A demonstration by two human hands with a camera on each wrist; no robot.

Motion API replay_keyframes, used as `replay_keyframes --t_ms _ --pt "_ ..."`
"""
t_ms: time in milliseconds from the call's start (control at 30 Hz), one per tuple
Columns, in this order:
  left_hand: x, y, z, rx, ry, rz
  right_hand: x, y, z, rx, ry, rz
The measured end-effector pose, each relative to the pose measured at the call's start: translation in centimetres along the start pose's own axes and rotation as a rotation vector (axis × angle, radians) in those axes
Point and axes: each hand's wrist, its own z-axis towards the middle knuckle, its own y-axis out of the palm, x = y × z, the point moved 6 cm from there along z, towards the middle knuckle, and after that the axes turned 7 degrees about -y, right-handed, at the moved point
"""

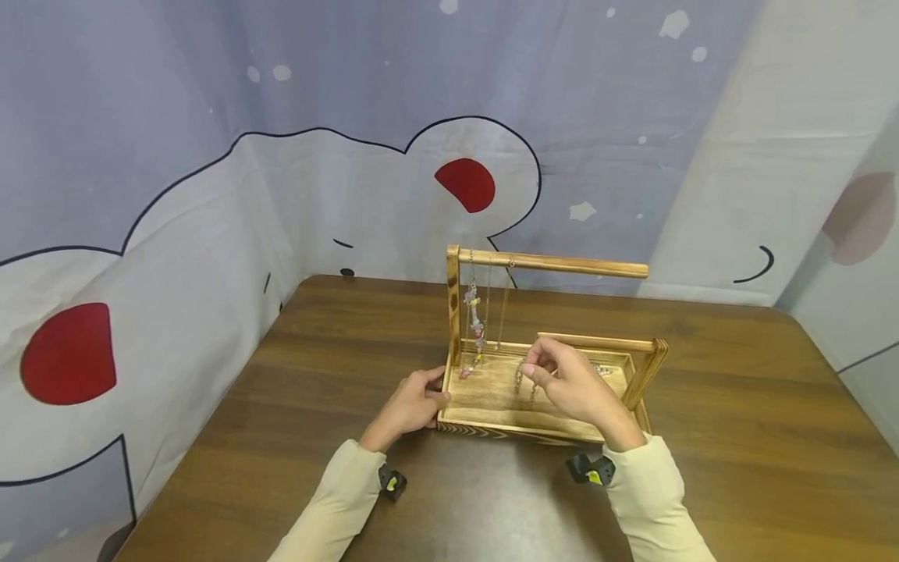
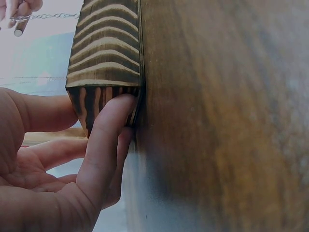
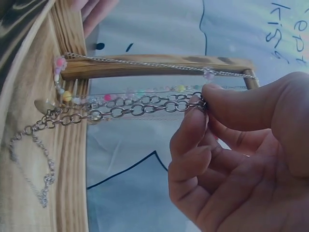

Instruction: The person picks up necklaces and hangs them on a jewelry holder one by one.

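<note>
A wooden jewelry stand has a shallow tray (image 1: 485, 407) with a tall bar and a low bar above it. My left hand (image 1: 410, 402) grips the tray's left end; in the left wrist view its fingers (image 2: 104, 140) bend round the striped end wall. Over the tray, my right hand (image 1: 572, 382) pinches a silver link chain (image 3: 140, 109) between thumb and fingertips. The chain hangs doubled toward the tray floor. Left of it, a colorful beaded necklace (image 1: 476, 316) and a thin chain necklace (image 1: 503, 312) hang from the tall bar (image 1: 562, 263).
The low bar (image 1: 600, 342) runs from a slanted post (image 1: 646, 373) at the stand's right end. Silver jewelry (image 1: 602, 369) lies in the tray behind my right hand. Under the stand is a brown wooden table (image 1: 316, 351), with a printed curtain (image 1: 379, 203) behind it.
</note>
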Motion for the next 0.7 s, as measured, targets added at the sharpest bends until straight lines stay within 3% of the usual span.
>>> replay_keyframes --t_ms 700 --pt "-0.3 0.1 0.2 -0.002 -0.009 0.013 -3.5 -2.8 0.7 0.085 -0.093 -0.042"
